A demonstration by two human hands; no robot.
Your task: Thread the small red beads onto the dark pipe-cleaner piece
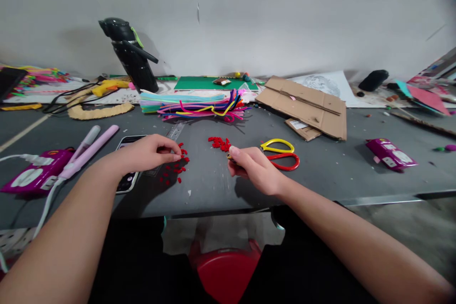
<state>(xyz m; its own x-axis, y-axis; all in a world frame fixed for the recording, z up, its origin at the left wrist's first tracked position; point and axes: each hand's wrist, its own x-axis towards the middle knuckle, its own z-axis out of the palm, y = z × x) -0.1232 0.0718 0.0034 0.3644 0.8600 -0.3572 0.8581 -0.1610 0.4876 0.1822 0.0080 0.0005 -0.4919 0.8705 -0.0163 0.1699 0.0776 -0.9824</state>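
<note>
My left hand point(153, 154) reaches over a loose scatter of small red fuzzy pieces point(179, 169), thumb and forefinger drawn together at its upper edge. Whether a piece sits between those fingertips is hidden. A tighter pile of the same red pieces point(219, 142) lies between my two hands. My right hand point(254, 166) is closed around a small brass-coloured thing point(229, 156); only its tip shows past the thumb, so its kind is unclear. Scissors with one yellow and one red handle point(285, 161) lie just beyond my right hand. A phone point(128, 183) rests partly under my left wrist.
Bundled pipe cleaners point(203, 107) lie behind the red pieces, near a black vacuum flask point(133, 57). Flattened cardboard point(306, 107) is at back right. A pink hair straightener point(89, 152) and purple power strip point(39, 173) lie left; another purple strip point(390, 154) is right.
</note>
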